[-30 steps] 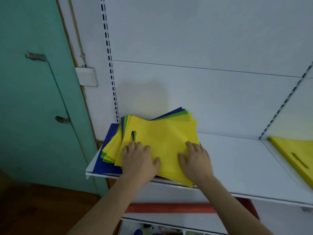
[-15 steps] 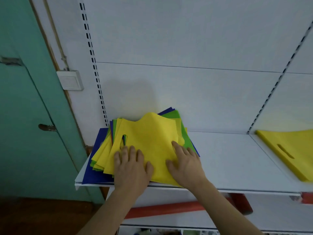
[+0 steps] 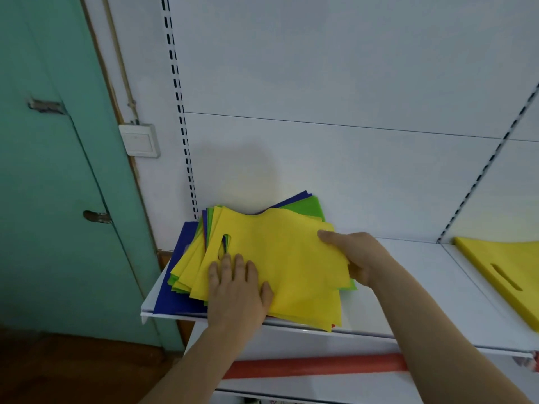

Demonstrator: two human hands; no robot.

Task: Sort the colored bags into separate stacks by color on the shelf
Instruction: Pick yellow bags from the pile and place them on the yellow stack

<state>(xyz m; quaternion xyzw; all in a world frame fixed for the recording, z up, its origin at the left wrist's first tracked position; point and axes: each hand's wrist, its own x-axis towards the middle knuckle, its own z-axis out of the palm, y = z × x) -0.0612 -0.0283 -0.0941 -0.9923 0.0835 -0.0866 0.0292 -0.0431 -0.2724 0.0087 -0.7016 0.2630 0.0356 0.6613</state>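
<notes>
Head view — right hand (image 3: 360, 262) grips yellow bag (image 3: 280, 258), handle-slot end leftward.

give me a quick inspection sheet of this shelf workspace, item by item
surface: white shelf, mostly bare between the two piles
job's things: mixed pile of yellow, green and blue bags at the shelf's left end; top yellow bag partly lifted; separate yellow stack at the right
clutter: red roll below the shelf
hands: left hand pressing flat on the pile; right hand gripping the top yellow bag's right edge
cables: thin conduit running down to a wall switch
surroundings: teal door at the left, white slotted back panel
</notes>
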